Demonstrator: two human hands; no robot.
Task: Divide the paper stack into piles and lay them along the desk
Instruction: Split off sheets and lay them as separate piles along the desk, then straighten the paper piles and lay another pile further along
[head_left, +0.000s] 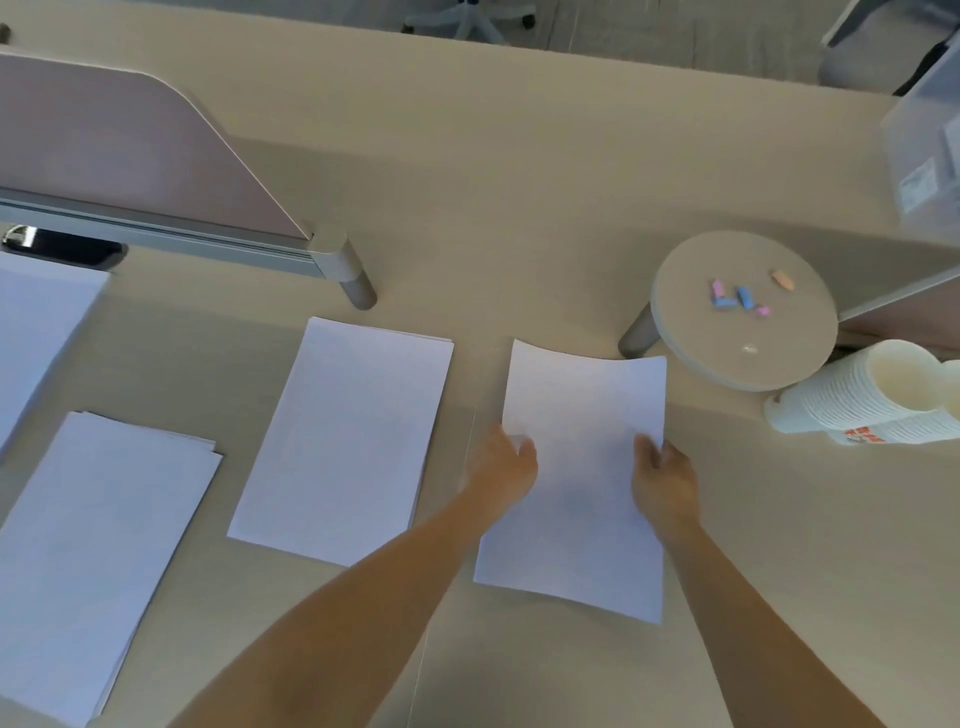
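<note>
White paper lies in piles along the beige desk (519, 171). The rightmost pile (576, 483) sits between both hands, its far edge curling up slightly. My left hand (501, 470) grips its left edge, fingers curled over the paper. My right hand (665, 480) pinches its right edge. A second pile (343, 441) lies flat to the left, a third, slightly fanned pile (98, 551) is at the near left, and more paper (36, 332) shows at the far left edge.
A pink desk divider (130, 156) on a grey post stands at the back left. A small round shelf (743, 312) with coloured clips stands right of the papers. Stacked paper cups (852, 395) lie on their side at the right edge.
</note>
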